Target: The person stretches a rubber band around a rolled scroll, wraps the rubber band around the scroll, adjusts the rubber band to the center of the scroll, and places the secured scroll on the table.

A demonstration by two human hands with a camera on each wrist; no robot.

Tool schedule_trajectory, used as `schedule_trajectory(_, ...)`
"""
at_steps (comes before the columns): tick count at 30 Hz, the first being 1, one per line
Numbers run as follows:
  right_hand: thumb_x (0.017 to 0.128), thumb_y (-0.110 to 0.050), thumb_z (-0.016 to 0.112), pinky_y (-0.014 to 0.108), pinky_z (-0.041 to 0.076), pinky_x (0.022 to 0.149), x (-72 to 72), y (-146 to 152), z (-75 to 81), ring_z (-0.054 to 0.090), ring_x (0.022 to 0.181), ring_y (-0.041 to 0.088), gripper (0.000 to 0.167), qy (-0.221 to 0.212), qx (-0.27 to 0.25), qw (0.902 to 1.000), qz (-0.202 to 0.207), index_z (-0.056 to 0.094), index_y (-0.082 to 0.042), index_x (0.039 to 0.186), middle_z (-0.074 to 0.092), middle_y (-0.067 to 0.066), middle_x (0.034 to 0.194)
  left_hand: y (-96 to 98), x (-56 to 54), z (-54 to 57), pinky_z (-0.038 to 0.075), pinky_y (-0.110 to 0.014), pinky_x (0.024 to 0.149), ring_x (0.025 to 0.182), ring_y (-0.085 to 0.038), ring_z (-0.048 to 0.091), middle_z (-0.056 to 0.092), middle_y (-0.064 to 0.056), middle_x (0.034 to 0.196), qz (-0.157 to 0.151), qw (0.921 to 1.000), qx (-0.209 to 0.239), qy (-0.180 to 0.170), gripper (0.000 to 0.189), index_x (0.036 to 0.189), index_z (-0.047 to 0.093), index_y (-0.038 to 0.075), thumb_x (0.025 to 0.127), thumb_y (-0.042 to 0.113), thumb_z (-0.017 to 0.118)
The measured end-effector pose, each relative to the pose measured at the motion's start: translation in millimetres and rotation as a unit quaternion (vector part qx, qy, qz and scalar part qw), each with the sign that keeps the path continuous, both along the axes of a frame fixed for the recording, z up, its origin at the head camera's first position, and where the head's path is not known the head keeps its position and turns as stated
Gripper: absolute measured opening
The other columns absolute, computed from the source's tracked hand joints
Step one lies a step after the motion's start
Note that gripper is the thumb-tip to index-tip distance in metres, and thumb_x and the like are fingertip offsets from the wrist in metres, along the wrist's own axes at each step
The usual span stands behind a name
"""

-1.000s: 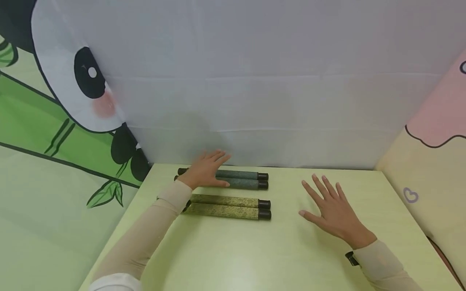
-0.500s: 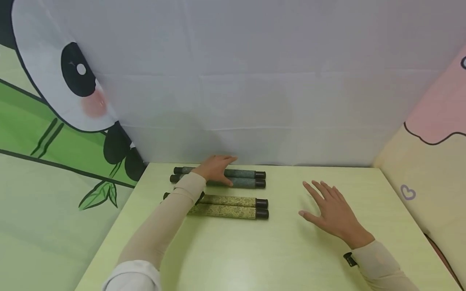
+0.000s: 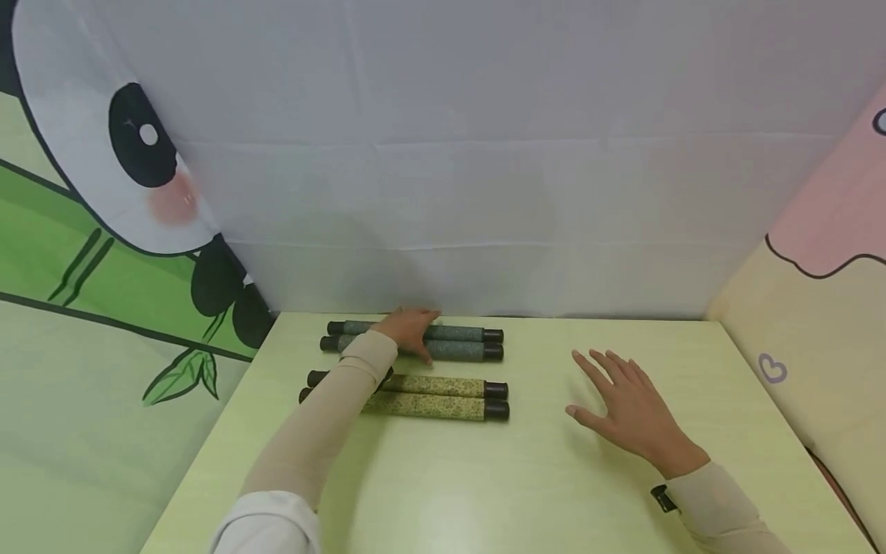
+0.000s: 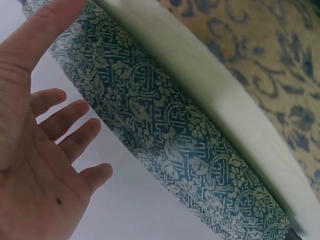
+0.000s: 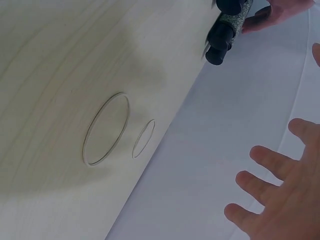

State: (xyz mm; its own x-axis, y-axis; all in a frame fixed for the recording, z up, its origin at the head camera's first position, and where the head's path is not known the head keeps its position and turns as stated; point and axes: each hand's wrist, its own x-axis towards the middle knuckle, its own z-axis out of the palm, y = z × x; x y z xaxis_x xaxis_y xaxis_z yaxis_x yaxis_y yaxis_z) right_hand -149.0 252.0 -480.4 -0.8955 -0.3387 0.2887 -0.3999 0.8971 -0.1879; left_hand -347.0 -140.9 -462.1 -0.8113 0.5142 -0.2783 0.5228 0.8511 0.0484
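Two blue-green brocade scrolls with black end knobs lie side by side at the table's back, the rear scroll (image 3: 453,333) and the nearer scroll (image 3: 457,352). My left hand (image 3: 407,332) reaches over their middle, thumb on the near side. In the left wrist view, that hand (image 4: 45,165) has its thumb over a blue-green scroll (image 4: 150,115) and its fingers spread beyond it; whether it touches is unclear. In front lie two yellow patterned scrolls, the upper scroll (image 3: 436,385) and lower scroll (image 3: 429,407), partly behind my left sleeve. My right hand (image 3: 633,412) hovers at the right, fingers spread, holding nothing.
The pale table (image 3: 554,477) meets a white cloth backdrop (image 3: 484,192) just behind the scrolls. Printed cloth panels stand at left (image 3: 69,400) and right (image 3: 824,331). Two thin oval outlines (image 5: 106,129) show on the tabletop in the right wrist view.
My left hand has shifted slightly right and lowered onto the blue-green scrolls, its fingers bending down past the far side. The right hand has barely moved; the head view has panned slightly.
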Motion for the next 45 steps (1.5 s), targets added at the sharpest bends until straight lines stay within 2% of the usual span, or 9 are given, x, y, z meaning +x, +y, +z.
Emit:
schedule_trajectory(6, 0.093, -0.062, 0.062, 0.063, 0.021, 0.115, 1.8, 1, -1.7, 0.032, 0.143, 0.045, 0.084, -0.003, -0.001, 1.0000, -0.003, 0.033, -0.021, 0.160, 0.041, 0.018, 0.153, 5.4, -0.8, -2.3, 0.020, -0.056, 0.120, 0.147, -0.033, 0.034, 0.033, -0.013, 0.162, 0.009, 0.9996, -0.001, -0.027, 0.115, 0.162, 0.024, 0.012, 0.075, 0.049, 0.089)
schedule_trajectory(13, 0.093, -0.061, 0.063, 0.063, 0.022, 0.115, 6.4, 1, -4.3, 0.032, 0.142, 0.045, 0.084, 0.000, -0.002, 1.0000, -0.006, 0.032, -0.022, 0.160, 0.042, 0.018, 0.153, 7.8, -2.7, -11.4, 0.025, -0.052, 0.120, 0.146, -0.031, 0.035, 0.033, -0.011, 0.162, 0.002, 0.9995, -0.020, -0.024, 0.116, 0.162, 0.024, 0.010, 0.075, 0.053, 0.088)
schedule_trajectory(19, 0.094, -0.060, 0.063, 0.063, 0.022, 0.114, 10.4, -1, -4.8, 0.033, 0.142, 0.045, 0.083, 0.003, -0.004, 1.0000, -0.004, 0.033, -0.021, 0.160, 0.042, 0.018, 0.152, 5.9, -2.7, -17.3, 0.034, -0.052, 0.115, 0.146, -0.031, 0.036, 0.034, -0.010, 0.162, 0.011, 0.9990, -0.025, -0.036, 0.111, 0.161, 0.027, 0.014, 0.076, 0.051, 0.088)
schedule_trajectory(23, 0.094, -0.058, 0.065, 0.063, 0.024, 0.113, 13.2, -2, -5.0, 0.035, 0.140, 0.046, 0.082, 0.011, -0.006, 0.9999, -0.004, 0.035, -0.020, 0.159, 0.044, 0.019, 0.151, 5.1, -1.4, -17.4, 0.040, -0.051, 0.111, 0.143, -0.031, 0.040, 0.036, -0.010, 0.160, 0.006, 0.9992, -0.021, -0.035, 0.103, 0.160, 0.032, 0.014, 0.079, 0.046, 0.087)
schedule_trajectory(30, 0.095, -0.057, 0.063, 0.063, 0.025, 0.113, 16.6, -3, -6.6, 0.036, 0.140, 0.046, 0.080, 0.014, -0.006, 0.9999, -0.004, 0.034, -0.020, 0.160, 0.045, 0.019, 0.149, 5.8, 1.5, -13.1, 0.039, -0.049, 0.112, 0.141, -0.031, 0.043, 0.041, -0.012, 0.157, -0.004, 0.9990, 0.009, -0.043, 0.090, 0.157, 0.035, 0.010, 0.086, 0.037, 0.083)
schedule_trajectory(39, 0.096, -0.055, 0.063, 0.064, 0.025, 0.112, 21.8, -5, -9.1, 0.037, 0.139, 0.046, 0.078, 0.017, -0.009, 0.9998, -0.005, 0.034, -0.019, 0.159, 0.047, 0.019, 0.148, 4.1, 1.4, -15.8, 0.043, -0.046, 0.109, 0.136, -0.029, 0.049, 0.048, -0.012, 0.151, -0.026, 0.9993, -0.006, -0.026, 0.088, 0.155, 0.039, 0.008, 0.085, 0.038, 0.084)
schedule_trajectory(45, 0.096, -0.055, 0.062, 0.063, 0.026, 0.112, 26.5, -6, -10.1, 0.037, 0.138, 0.046, 0.078, 0.017, -0.014, 0.9997, -0.006, 0.034, -0.019, 0.159, 0.047, 0.019, 0.148, 3.8, 0.9, -20.7, 0.048, -0.043, 0.103, 0.127, -0.027, 0.056, 0.056, -0.011, 0.143, -0.032, 0.9993, -0.018, -0.007, 0.082, 0.149, 0.047, 0.006, 0.084, 0.039, 0.085)
